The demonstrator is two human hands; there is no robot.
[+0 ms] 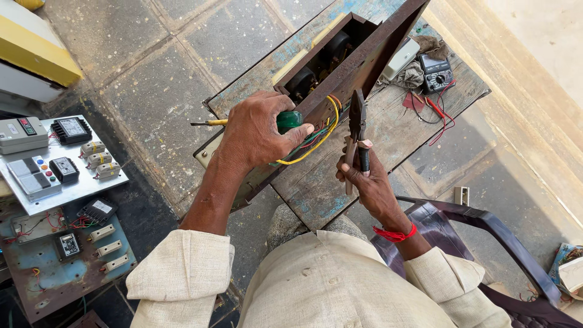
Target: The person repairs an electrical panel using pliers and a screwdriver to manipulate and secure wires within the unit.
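Note:
My left hand (258, 130) grips a screwdriver (290, 119) with a green handle and a yellow shaft end that sticks out to the left. It rests against a rusty brown metal box (364, 51) tilted on a worn wooden table (388, 130). Yellow, red and green wires (328, 130) spill from the box's lower edge between my hands. My right hand (367, 182) holds a pair of pliers (357, 124) upright, jaws pointing up beside the wires and the box's edge. A red thread circles my right wrist.
A multimeter (436, 74) with red leads and a rag lie at the table's far right. On the floor to the left are panels with switches and meters (61, 158). A dark plastic chair (486, 225) is under me, by a stone floor.

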